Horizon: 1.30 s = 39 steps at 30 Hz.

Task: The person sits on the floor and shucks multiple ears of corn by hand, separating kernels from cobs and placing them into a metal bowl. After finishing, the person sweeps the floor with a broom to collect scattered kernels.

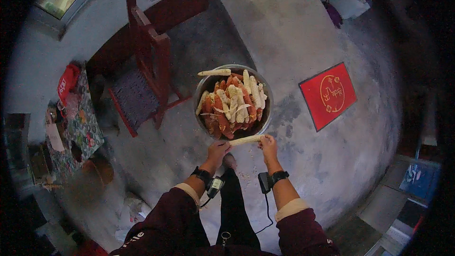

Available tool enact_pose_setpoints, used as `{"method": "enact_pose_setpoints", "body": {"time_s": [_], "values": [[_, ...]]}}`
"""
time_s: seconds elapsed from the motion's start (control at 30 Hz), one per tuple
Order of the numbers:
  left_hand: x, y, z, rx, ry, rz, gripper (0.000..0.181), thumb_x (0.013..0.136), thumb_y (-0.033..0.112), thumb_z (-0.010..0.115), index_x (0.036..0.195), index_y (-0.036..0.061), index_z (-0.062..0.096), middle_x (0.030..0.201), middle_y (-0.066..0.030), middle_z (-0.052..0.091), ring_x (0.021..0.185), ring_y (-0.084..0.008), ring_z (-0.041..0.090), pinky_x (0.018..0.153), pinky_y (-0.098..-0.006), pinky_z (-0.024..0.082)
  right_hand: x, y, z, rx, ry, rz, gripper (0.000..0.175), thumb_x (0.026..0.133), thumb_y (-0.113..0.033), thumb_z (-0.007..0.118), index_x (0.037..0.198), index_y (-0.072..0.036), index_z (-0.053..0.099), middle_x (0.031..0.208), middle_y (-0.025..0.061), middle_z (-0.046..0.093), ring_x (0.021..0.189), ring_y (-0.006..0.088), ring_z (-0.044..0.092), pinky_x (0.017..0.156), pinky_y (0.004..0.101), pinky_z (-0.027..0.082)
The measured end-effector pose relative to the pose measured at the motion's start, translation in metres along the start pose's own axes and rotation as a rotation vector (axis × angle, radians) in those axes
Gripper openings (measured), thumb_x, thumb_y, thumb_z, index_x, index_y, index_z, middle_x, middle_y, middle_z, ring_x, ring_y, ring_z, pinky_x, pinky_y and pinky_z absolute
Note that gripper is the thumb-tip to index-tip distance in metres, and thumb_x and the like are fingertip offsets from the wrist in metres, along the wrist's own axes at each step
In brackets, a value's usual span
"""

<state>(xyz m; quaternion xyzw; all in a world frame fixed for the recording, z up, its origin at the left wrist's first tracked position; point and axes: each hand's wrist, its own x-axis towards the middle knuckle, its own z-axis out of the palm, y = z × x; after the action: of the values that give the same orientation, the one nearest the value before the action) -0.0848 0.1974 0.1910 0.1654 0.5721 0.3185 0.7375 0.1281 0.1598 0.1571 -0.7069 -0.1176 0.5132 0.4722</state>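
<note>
A pale corncob (246,140) stretches between my two hands, just in front of a round metal basin (269,110). My left hand (217,152) grips one end of it, and the fingers of my right hand (269,145) hold the other. Heaped in the basin are several reddish-brown cobs (222,119) mixed with whitish ones (255,90). One pale cob (214,73) lies across the basin's far left rim. Each wrist carries a black strap with a small device and a cable.
Left of the basin stands a dark red wooden chair (153,67) with a woven seat. A red mat (328,96) bearing writing lies on the concrete floor (309,170) to the right. Loose kernels (249,176) are scattered near my foot. A patterned cloth (83,121) covers something at far left.
</note>
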Motion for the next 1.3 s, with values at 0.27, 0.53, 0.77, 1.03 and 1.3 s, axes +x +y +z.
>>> {"method": "enact_pose_setpoints", "body": {"time_s": [0.27,0.53,0.77,1.03,1.3], "values": [[0.031,-0.028,-0.007,0.418,-0.181,0.244,0.016,0.084,0.009,0.058,0.083,-0.0070,0.058,0.086,-0.0085,0.057,0.078,-0.0166,0.059,0.070,-0.0255,0.051,0.038,-0.011,0.004,-0.090,-0.044,0.075,0.044,0.086,-0.011,0.057,0.124,0.004,0.041,0.089,0.0112,0.059,0.075,0.0178,0.060,0.066,0.0281,0.052],[-0.001,-0.050,-0.061,0.527,-0.173,0.393,0.012,0.083,0.010,0.059,0.076,0.0001,0.059,0.075,-0.0083,0.058,0.073,-0.0171,0.058,0.063,-0.0280,0.048,0.006,0.008,0.017,-0.051,-0.122,0.181,0.043,0.085,-0.012,0.056,0.122,0.004,0.043,0.098,0.0141,0.057,0.082,0.0218,0.060,0.073,0.0319,0.052],[-0.046,-0.038,-0.129,0.267,-0.023,0.229,0.018,0.082,0.011,0.056,0.069,0.0000,0.061,0.071,-0.0059,0.061,0.069,-0.0157,0.058,0.060,-0.0262,0.044,-0.041,0.018,0.056,-0.200,-0.253,0.201,0.037,0.082,-0.010,0.058,0.114,0.007,0.047,0.091,0.0126,0.059,0.076,0.0214,0.060,0.073,0.0320,0.053],[-0.157,0.005,-0.243,-0.078,0.110,0.166,0.009,0.074,0.004,0.058,0.067,-0.0006,0.061,0.071,-0.0097,0.061,0.059,-0.0151,0.055,0.050,-0.0250,0.041,-0.152,0.043,0.150,-0.239,-0.501,0.101,0.037,0.083,-0.010,0.060,0.113,0.005,0.044,0.091,0.0140,0.058,0.078,0.0215,0.061,0.069,0.0304,0.052],[-0.248,-0.006,-0.421,-0.573,0.241,0.016,0.012,0.079,0.010,0.061,0.080,-0.0012,0.063,0.082,-0.0132,0.064,0.074,-0.0185,0.062,0.065,-0.0263,0.052,-0.285,0.106,0.297,-0.348,-0.732,0.221,0.032,0.085,-0.009,0.060,0.112,0.002,0.046,0.092,0.0147,0.058,0.080,0.0244,0.061,0.071,0.0331,0.051]]}}
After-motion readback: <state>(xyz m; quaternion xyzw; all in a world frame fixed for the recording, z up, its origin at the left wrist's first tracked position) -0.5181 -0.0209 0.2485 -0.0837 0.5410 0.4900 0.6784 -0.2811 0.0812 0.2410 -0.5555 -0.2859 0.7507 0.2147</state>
